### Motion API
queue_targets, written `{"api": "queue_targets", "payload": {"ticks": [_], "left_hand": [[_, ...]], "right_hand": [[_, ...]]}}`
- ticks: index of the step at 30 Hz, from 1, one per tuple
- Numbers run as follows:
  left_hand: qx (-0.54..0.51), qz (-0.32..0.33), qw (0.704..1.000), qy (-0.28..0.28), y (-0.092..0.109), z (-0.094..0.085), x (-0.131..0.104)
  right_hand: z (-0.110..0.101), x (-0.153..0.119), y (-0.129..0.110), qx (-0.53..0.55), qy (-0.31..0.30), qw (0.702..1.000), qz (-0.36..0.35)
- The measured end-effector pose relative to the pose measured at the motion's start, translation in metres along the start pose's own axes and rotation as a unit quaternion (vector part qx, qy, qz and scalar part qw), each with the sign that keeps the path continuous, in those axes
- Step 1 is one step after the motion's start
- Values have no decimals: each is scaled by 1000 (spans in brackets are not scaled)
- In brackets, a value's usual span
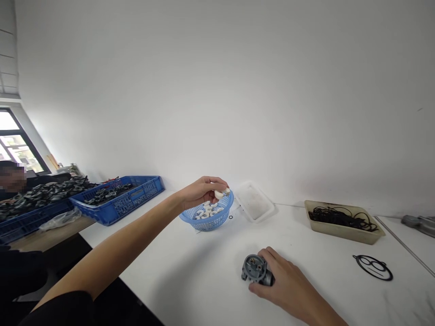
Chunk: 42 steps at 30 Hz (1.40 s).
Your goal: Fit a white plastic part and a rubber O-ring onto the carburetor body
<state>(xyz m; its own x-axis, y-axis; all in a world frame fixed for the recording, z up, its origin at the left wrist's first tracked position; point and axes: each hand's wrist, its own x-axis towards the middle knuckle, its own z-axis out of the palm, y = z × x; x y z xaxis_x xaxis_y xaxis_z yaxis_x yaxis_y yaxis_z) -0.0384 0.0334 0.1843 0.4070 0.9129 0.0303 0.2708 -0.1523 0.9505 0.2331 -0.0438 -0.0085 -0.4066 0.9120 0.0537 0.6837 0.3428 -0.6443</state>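
Note:
My left hand [204, 189] is pinched around a white carburetor float [220, 194], held above the rim of a round blue plastic basket [211, 224]. Inside that basket lie several similar white floats [205, 211]. On the white table, my right hand [288, 283] grips a grey metal carburetor body [254, 268] from its right side. The carburetor's open round face points up, with small brass parts showing in it. My right palm and fingers hide part of its right end.
Beyond the basket is a white tray [254, 201]. A beige bin [343, 234] of black rubber rings stands to the right, with black gaskets [373, 267] nearer me. Blue crates [117, 210] of dark metal parts fill the left, where another person [12, 179] sits.

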Motion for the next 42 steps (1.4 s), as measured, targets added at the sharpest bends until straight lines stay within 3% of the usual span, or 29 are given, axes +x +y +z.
{"api": "queue_targets", "payload": {"ticks": [6, 12, 15, 18, 20, 23, 27, 30, 34, 36, 39, 42], "left_hand": [[-46, 37, 997, 43, 20, 47, -34], [-35, 49, 995, 82, 33, 66, -52], [13, 81, 993, 88, 38, 54, -48], [142, 110, 979, 94, 33, 25, -30], [231, 79, 965, 100, 19, 2, -16], [262, 22, 961, 90, -12, -27, 0], [266, -29, 961, 70, -45, -34, 3], [247, -44, 968, 15, -51, -12, -4], [210, -35, 971, -110, -40, 41, -18], [205, 8, 963, -176, -33, 66, -23], [227, 73, 951, -199, -30, 88, -23], [212, 71, 953, -205, -45, 93, -12]], "right_hand": [[0, -1, 0, 8, 9, 1000, -3], [-3, -1, -1, -4, -5, 1000, 2], [-5, 0, 0, -6, -22, 1000, 1], [-5, -1, 0, -2, -22, 1000, 2], [-5, -2, 0, 2, -13, 1000, -1], [-5, -3, -2, 2, 2, 1000, -8], [-5, -3, -3, -1, -4, 1000, -8], [-6, -2, -3, 0, -8, 1000, -2], [-9, -2, -4, -11, -7, 1000, 12], [-10, -2, -5, -14, -17, 1000, 13], [-12, -1, -5, -20, -34, 999, 13], [-14, -2, -6, -29, -32, 999, 11]]}}
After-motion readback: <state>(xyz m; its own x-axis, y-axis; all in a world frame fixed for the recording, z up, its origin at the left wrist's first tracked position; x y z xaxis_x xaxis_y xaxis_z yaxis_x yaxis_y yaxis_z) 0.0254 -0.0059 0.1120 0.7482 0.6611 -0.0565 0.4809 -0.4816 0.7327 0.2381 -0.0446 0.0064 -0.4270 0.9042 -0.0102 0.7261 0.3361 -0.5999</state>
